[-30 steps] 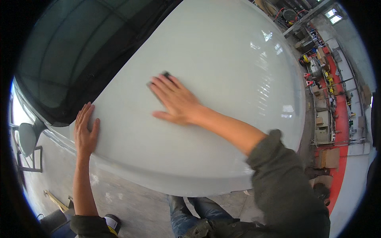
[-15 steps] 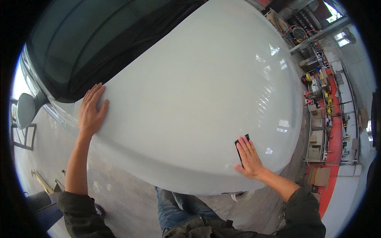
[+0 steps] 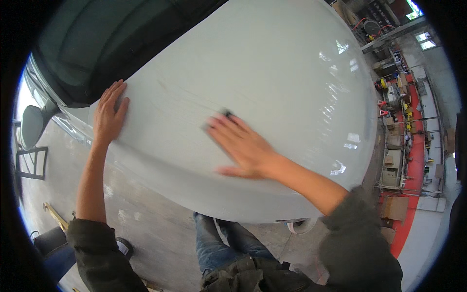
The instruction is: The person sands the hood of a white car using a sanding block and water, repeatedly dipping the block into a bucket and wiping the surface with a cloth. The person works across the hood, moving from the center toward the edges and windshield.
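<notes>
A car's pale grey-white hood (image 3: 272, 63) spreads out in front of me. My left hand (image 3: 110, 117) rests flat on its edge by the windshield, fingers stretched out and holding nothing. Near the middle of the hood, my right hand (image 3: 245, 148) presses a thin dark pad (image 3: 226, 113) against the surface. Only the pad's edges show past my fingertips, blurred by motion, and the palm hides the remainder. Faint dark streaks run across the paint between the pad and the windshield side.
The dark windshield (image 3: 112, 48) borders the hood at upper left, with a side mirror (image 3: 32, 127) below it. Cluttered shelves (image 3: 394, 131) and a red floor strip (image 3: 413, 160) line the right. A metal frame (image 3: 33, 163) stands at left.
My right hand has slid the dark pad from the hood's near right side toward the middle, left and away from me. The left hand stays on the edge. Streaks show on the paint.
</notes>
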`<state>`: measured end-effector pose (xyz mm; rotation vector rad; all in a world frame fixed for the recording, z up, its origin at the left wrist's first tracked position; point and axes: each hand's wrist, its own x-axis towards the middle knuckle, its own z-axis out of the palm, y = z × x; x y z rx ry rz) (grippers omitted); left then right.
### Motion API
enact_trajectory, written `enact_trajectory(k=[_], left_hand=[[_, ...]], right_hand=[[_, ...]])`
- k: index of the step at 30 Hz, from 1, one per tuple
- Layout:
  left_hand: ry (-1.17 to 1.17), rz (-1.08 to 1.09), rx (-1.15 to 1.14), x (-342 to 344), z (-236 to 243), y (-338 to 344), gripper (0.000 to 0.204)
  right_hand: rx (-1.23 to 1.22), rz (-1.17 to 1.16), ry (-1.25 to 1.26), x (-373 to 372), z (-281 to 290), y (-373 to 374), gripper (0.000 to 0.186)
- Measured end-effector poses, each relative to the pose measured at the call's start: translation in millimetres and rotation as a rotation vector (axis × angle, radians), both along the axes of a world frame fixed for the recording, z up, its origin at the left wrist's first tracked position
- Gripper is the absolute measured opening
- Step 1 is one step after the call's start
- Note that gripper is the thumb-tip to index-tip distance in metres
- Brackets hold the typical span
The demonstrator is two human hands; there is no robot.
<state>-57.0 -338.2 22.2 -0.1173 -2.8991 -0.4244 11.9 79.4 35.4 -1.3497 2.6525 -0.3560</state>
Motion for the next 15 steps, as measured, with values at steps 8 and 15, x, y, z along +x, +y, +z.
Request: enact_trajectory(k=[8,15], left_hand=[[0.002,0.013,0.001,0,0,8,0.047],[-0.003,-0.047,0.187,-12,-2,20,0.046]], right_hand=[[0.151,-0.268,-0.101,102,6,137,0.105],[-0.195,-0.066,0.060,-31,-16,-113,0.106]])
